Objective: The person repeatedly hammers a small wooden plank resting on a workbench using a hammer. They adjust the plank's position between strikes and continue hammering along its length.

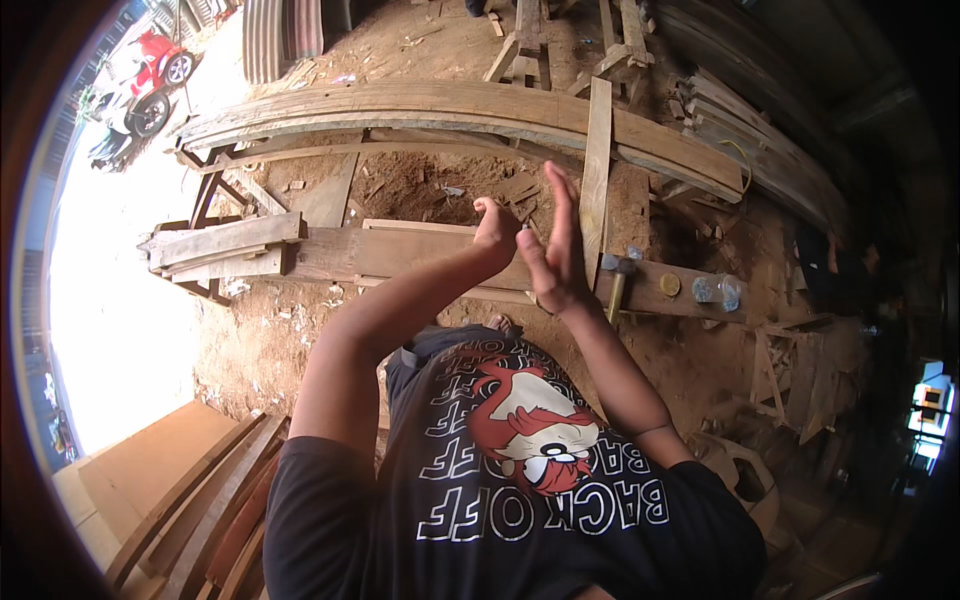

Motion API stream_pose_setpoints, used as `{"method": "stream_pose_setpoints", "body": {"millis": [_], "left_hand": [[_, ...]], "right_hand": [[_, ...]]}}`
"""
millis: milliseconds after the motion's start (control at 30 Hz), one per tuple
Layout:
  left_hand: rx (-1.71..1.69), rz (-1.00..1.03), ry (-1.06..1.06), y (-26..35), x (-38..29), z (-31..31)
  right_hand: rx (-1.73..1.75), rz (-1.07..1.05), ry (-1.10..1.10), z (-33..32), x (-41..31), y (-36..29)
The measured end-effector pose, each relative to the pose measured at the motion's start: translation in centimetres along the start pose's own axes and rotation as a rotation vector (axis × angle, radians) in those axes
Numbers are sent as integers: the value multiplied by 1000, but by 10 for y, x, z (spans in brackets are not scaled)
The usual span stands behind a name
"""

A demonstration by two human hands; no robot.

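Observation:
My left hand point(498, 234) is raised over a wooden workbench point(322, 251), bent at the wrist with its thumb side up. Most of its fingers are hidden, so I cannot see whether it holds anything. Close beside it, my right hand point(556, 259) is upright with long fingers extended and the thumb apart. A tiny pale spot by that thumb is too small to identify. Below the hands lies a framed wooden panel point(409, 251) on the bench. A hammer point(616, 281) rests just right of my right hand, near an upright-looking wooden board point(597, 165) lying across to the far beam.
On the bench's right part are a round yellowish lid point(669, 283) and a clear plastic jar point(718, 292). Wood offcuts point(225, 244) are stacked at its left end. Beyond runs a long timber beam point(420, 105). Sawdust point(420, 176) covers the ground; planks point(217, 517) lean at lower left.

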State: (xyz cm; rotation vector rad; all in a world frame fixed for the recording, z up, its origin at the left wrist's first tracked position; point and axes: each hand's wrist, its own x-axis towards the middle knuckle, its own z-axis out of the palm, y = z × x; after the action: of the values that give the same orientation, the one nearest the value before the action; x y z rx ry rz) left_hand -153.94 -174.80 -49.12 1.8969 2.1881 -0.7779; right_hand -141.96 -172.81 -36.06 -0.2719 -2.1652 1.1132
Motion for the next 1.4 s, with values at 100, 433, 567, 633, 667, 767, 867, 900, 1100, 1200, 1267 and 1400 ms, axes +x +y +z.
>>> {"method": "stream_pose_setpoints", "body": {"millis": [100, 433, 567, 633, 667, 767, 867, 900, 1100, 1200, 1267, 1400], "left_hand": [[55, 28, 17, 1, 3, 11], [-37, 52, 237, -3, -20, 39], [-1129, 235, 146, -59, -79, 49], [-2066, 280, -11, -90, -126, 71], [-2555, 292, 20, -99, -153, 86], [-3599, 547, 545, -80, -237, 132], [-3441, -492, 440, -75, -283, 156], [-3366, -667, 416, -81, -290, 157], [-2551, -61, 651, -153, -297, 151], [-2105, -97, 63, -146, -311, 155], [-1966, -110, 38, -144, -317, 147], [-1615, 97, 762, -202, -326, 77]], "right_hand": [[132, 131, -178, 34, -3, -22], [803, 142, 186, 44, 8, -34], [780, 408, 305, 14, -43, -5], [719, 545, 385, 5, -79, 2], [715, 609, 403, 3, -97, 4], [668, 839, 447, 7, -146, 8], [499, 1128, 256, 12, -182, 28], [396, 1225, 94, 11, -197, 35], [-30, 1216, -303, 19, -309, 75], [223, 1794, -313, 44, -369, 100], [794, 1593, -267, 91, -403, 119], [826, 1835, -172, 116, -391, 167]]}}
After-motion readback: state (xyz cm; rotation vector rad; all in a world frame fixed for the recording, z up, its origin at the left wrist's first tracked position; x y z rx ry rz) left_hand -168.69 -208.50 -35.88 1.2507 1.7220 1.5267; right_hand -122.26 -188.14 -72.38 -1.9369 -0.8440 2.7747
